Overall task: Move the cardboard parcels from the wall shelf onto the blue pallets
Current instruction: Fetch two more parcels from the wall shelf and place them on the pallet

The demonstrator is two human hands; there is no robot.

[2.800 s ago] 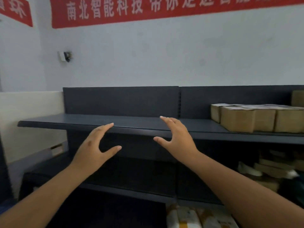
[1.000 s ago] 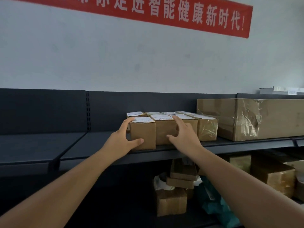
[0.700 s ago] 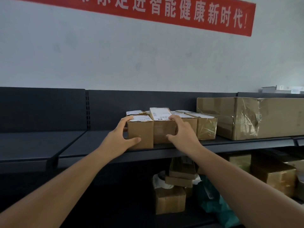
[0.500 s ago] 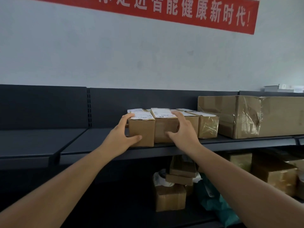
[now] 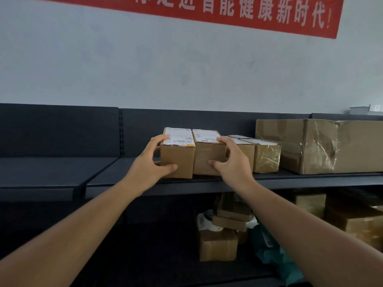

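Observation:
Several small cardboard parcels with white labels stand in a row on the dark wall shelf [image 5: 103, 179]. My left hand [image 5: 150, 162] grips the leftmost small parcel [image 5: 180, 156], thumb on its front, fingers over its top left edge. My right hand [image 5: 232, 162] grips the second small parcel [image 5: 207, 152] from its right side. These two parcels are tipped toward me, lifted above the parcels further right [image 5: 266, 156]. No blue pallet is in view.
A large taped carton [image 5: 331, 146] fills the shelf to the right. The lower shelf holds stacked small boxes [image 5: 219, 243], a teal bag [image 5: 273, 255] and more cartons [image 5: 356, 220] at the right. A red banner [image 5: 228, 11] hangs on the white wall.
I moved right along the shelf from its bare left part to the parcels. Both hands closed on the two left parcels, which have tipped forward and slid toward the shelf's front edge.

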